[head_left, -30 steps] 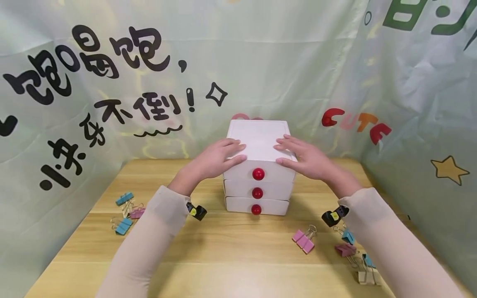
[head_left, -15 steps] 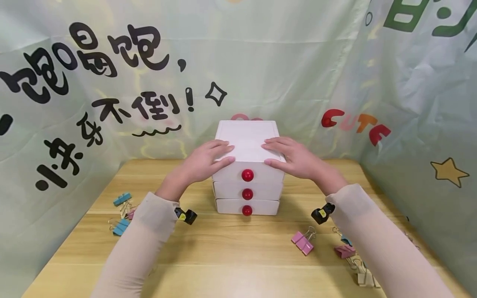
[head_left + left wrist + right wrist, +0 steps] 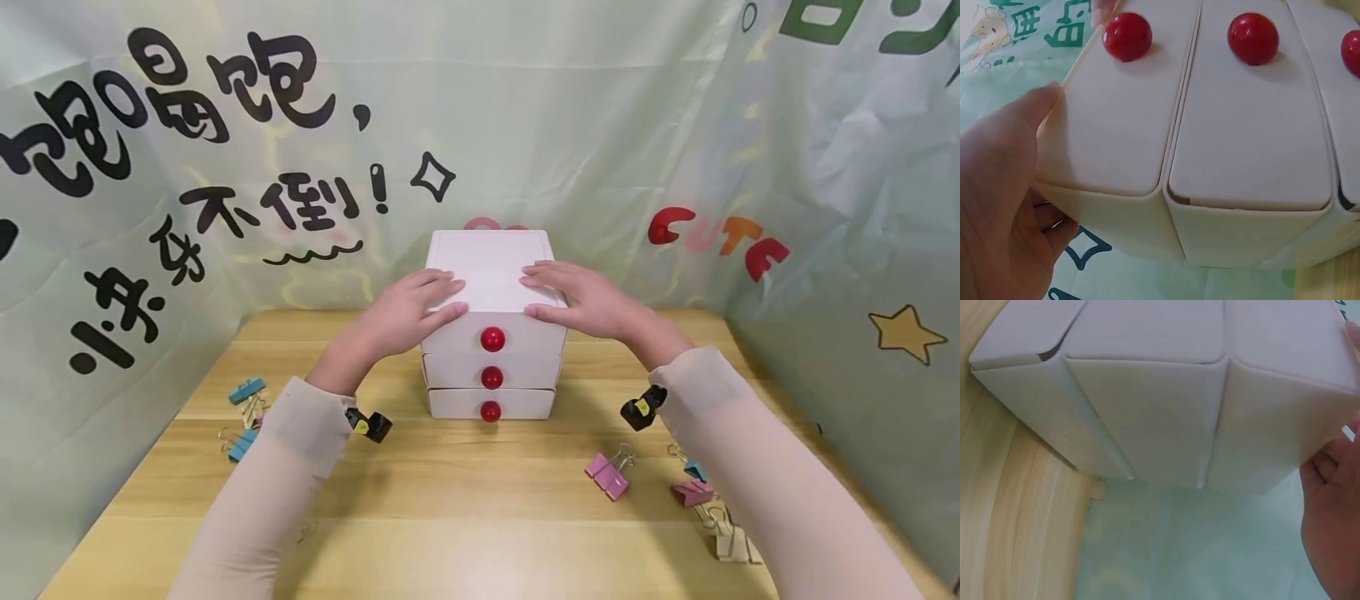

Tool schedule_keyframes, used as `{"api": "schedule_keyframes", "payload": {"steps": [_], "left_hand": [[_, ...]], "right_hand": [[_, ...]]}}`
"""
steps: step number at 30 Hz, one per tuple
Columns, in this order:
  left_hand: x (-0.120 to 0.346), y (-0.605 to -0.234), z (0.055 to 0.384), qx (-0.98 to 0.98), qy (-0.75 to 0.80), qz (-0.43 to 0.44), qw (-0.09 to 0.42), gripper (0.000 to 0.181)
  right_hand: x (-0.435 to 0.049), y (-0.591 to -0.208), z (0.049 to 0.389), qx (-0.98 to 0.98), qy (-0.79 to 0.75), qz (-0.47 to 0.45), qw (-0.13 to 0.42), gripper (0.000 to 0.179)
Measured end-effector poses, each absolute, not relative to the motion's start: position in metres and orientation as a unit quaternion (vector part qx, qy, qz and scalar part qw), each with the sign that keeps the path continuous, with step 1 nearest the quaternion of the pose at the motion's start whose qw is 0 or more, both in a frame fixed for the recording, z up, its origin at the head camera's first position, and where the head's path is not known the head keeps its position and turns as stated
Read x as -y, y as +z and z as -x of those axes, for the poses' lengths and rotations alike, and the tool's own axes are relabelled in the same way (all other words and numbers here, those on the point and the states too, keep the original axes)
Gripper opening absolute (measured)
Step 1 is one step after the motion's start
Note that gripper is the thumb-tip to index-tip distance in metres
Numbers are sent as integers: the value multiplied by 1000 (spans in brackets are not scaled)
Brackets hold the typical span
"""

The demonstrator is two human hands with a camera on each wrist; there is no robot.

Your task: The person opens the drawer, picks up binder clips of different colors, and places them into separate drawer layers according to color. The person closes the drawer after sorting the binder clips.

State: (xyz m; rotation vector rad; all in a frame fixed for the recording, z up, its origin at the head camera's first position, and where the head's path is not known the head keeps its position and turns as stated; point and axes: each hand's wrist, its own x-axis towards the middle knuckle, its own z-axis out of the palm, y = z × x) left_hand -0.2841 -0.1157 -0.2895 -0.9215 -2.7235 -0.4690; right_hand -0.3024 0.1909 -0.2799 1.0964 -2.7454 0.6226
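Observation:
A white box with three stacked drawers (image 3: 491, 365) stands upright at the back of the table, a round red knob on each drawer front. My left hand (image 3: 401, 315) rests on its top left edge, fingers laid over the top and thumb at the front edge. Opposite it, my right hand (image 3: 585, 300) lies on the top right edge in the same way. The left wrist view shows the drawer fronts and left side with the left hand (image 3: 1007, 187) along the edge. In the right wrist view the right hand (image 3: 1335, 512) touches the edge of the box's right side.
A pink pair of binder clips (image 3: 607, 476) lies right of the box on the wooden table (image 3: 480, 517). More clips, such as a white clip (image 3: 735, 546), lie beside the right sleeve. Blue clips (image 3: 246, 390) lie far left. A printed cloth (image 3: 495, 117) hangs behind.
The drawer box has shifted left across the table, with both hands staying on it. Most of the shift falls between the two earlier frames. The head view has tilted slightly down.

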Motion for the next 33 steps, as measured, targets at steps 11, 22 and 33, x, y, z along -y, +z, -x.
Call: {"api": "schedule_keyframes", "payload": {"steps": [11, 22, 33], "left_hand": [[108, -300, 251, 868, -220, 349, 275, 31], [91, -301, 222, 891, -285, 318, 154, 29], [82, -326, 228, 880, -428, 200, 53, 29]], "right_hand": [[-193, -280, 309, 902, 264, -342, 3, 61], [-188, -271, 312, 907, 222, -357, 9, 64], [-187, -271, 314, 910, 228, -346, 3, 64]]}}
